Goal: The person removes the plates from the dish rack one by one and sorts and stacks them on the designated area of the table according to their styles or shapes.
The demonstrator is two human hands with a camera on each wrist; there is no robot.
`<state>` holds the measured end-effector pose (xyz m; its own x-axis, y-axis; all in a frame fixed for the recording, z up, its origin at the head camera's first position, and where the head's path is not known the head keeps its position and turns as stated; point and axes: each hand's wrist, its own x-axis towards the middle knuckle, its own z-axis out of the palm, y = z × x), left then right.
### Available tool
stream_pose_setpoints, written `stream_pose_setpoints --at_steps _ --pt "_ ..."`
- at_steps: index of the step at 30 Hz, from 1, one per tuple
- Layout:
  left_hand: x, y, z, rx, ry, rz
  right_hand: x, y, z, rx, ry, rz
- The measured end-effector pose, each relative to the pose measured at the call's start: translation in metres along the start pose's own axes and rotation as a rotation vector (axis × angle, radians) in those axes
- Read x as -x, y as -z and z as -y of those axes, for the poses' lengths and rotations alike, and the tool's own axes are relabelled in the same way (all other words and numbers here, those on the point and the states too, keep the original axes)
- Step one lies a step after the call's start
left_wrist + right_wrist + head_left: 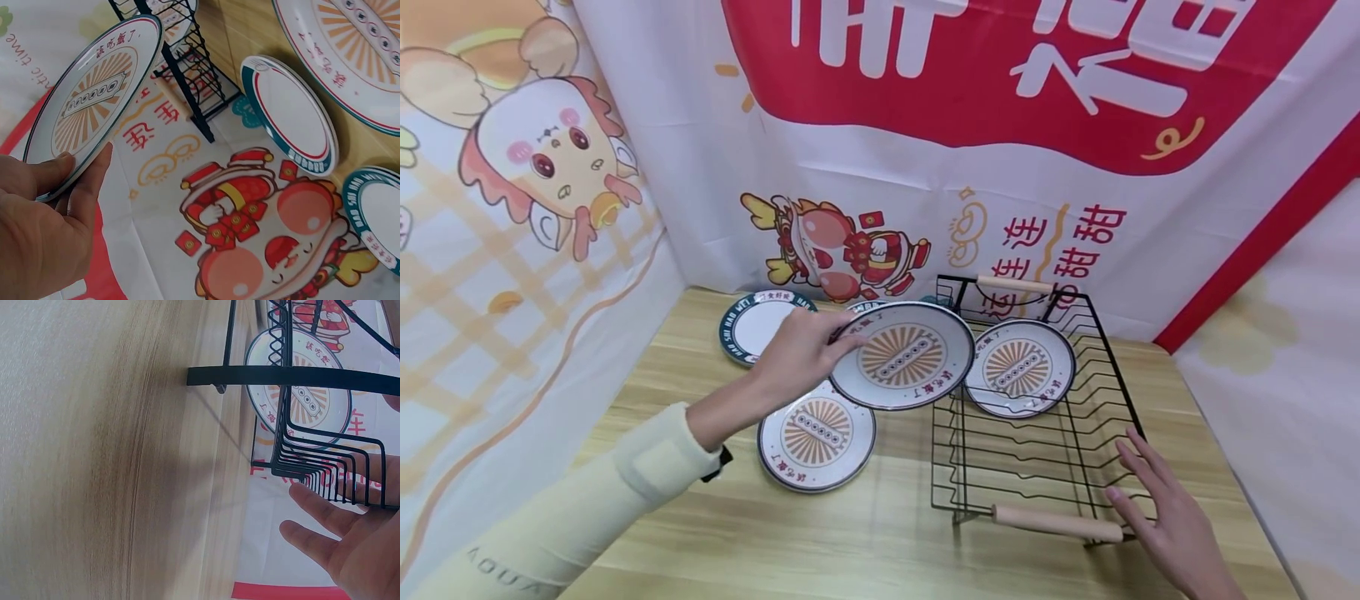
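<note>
Centrally, left hand (797,354) fingers grasping plate (912,356) rim; lower right, right hand (1172,517) fingers released beside rack (1037,467).

From the head view, the held sunburst-patterned round plate (912,356) hides the top edge of the matching plate lying on the wooden table (817,432) and most of a third plate behind it, of which only a lettered rim sliver (867,307) shows. The right hand (1165,512) is cut off at the wrist by the bottom edge. In the right wrist view, the black wire dish rack (312,456) runs off frame.
</note>
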<state>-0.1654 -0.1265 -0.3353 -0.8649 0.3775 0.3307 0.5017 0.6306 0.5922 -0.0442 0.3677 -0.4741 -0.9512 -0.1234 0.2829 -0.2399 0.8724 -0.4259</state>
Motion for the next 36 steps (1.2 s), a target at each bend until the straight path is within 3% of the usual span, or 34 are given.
stream_pose_setpoints --at_steps 6,13,27,36 --pt "0.016 0.017 0.011 -0.015 0.047 -0.022 0.002 0.0 -0.001 -0.001 -0.002 -0.011" --pt "0.031 0.022 0.034 -0.102 0.121 -0.02 0.001 0.0 -0.002 -0.003 0.007 -0.028" --pt "0.054 0.017 0.089 -0.113 0.348 0.137 0.001 0.0 -0.003 0.002 -0.003 -0.012" --pt "0.07 0.01 0.111 -0.054 0.406 0.229 0.001 -0.001 -0.001 -0.002 0.003 -0.013"
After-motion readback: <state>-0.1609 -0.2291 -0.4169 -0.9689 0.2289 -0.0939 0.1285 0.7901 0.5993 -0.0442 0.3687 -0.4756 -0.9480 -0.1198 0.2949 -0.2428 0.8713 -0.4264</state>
